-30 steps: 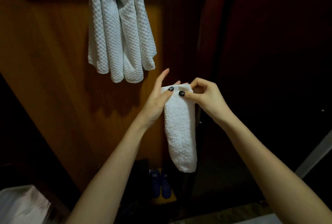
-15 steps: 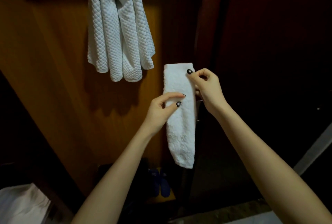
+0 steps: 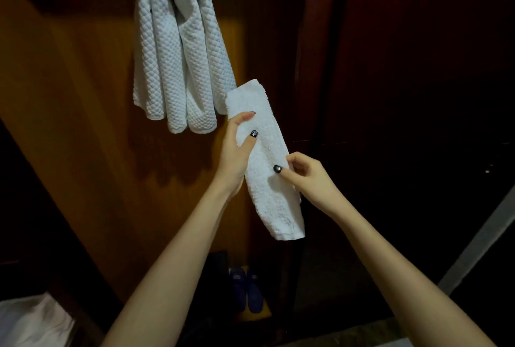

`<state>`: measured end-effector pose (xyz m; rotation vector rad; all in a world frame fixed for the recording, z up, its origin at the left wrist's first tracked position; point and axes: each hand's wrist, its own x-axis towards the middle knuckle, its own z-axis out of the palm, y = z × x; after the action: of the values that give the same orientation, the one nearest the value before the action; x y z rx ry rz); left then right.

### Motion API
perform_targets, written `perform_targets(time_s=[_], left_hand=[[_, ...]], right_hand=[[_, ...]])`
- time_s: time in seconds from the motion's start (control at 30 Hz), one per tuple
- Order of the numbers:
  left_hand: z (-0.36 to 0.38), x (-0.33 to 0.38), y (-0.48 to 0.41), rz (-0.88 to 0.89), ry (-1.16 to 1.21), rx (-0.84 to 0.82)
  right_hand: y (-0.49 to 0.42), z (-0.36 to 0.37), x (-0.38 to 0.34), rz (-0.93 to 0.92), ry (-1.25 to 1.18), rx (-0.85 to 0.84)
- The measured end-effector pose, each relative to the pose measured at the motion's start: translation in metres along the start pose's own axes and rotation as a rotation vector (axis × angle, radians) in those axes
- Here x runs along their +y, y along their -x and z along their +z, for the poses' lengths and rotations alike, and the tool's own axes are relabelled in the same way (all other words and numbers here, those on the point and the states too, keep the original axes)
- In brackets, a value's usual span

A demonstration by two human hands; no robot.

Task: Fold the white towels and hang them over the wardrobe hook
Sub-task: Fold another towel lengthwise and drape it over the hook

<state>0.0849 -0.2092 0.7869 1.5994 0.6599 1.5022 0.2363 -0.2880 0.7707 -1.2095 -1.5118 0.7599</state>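
Observation:
A small white terry towel (image 3: 264,157), folded into a narrow strip, is held up in front of the wardrobe, tilted with its top end to the left. My left hand (image 3: 237,151) grips its upper left edge, thumb on the front. My right hand (image 3: 306,176) pinches its right edge lower down. A larger white waffle-textured towel (image 3: 178,51) hangs folded from the top of the wooden wardrobe panel (image 3: 83,123); the hook itself is hidden. The small towel's top corner sits just beside the hanging towel's lower right edge.
Dark wardrobe doors (image 3: 404,68) fill the right side. A pair of blue slippers (image 3: 248,291) lies on the wardrobe floor below. White fabric (image 3: 30,321) shows at the bottom left corner. A pale strip (image 3: 479,238) slants at the right edge.
My right hand slid from the small towel's top corner down to its middle right edge. The towel tilted, its top end moving left toward the hanging towel. My left hand moved up slightly.

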Motion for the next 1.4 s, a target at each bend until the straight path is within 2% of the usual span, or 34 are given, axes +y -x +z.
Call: perform_targets(time_s=[0.17,0.33,0.43,0.5,0.57,0.73,0.87,1.03,1.17,1.23,1.4], left_hand=[[0.003,0.000,-0.002,-0.020,-0.042,-0.006],[0.002,-0.003,-0.004,-0.088,0.005,-0.018],[0.004,-0.005,-0.004,-0.103,0.038,-0.017],[0.006,-0.007,-0.005,-0.091,0.022,-0.014],[0.008,-0.008,-0.006,-0.079,0.004,-0.003],[0.009,-0.010,-0.010,-0.064,0.051,-0.013],[0.005,-0.010,-0.012,-0.150,0.199,-0.002],[-0.003,-0.013,-0.012,-0.223,0.264,-0.045],[-0.015,-0.025,-0.011,-0.323,0.273,-0.230],[-0.016,-0.030,-0.008,-0.370,0.282,-0.308],[-0.006,-0.041,-0.003,-0.399,0.432,-0.159]], right_hand=[[0.003,0.002,0.005,-0.023,0.214,0.060],[0.000,-0.006,0.002,-0.023,0.133,0.087],[0.000,-0.005,0.006,0.030,0.022,0.177],[-0.001,-0.005,0.009,0.049,0.041,0.223],[-0.003,-0.006,0.010,0.053,0.047,0.181],[-0.003,-0.010,0.008,0.103,-0.121,-0.108],[0.000,-0.010,0.007,0.114,-0.086,-0.219],[-0.004,-0.012,0.008,0.071,-0.011,-0.034],[-0.006,-0.013,0.007,-0.007,0.279,0.091],[-0.007,-0.014,0.006,-0.029,0.332,0.131],[-0.011,-0.016,0.009,-0.044,0.355,0.140]])
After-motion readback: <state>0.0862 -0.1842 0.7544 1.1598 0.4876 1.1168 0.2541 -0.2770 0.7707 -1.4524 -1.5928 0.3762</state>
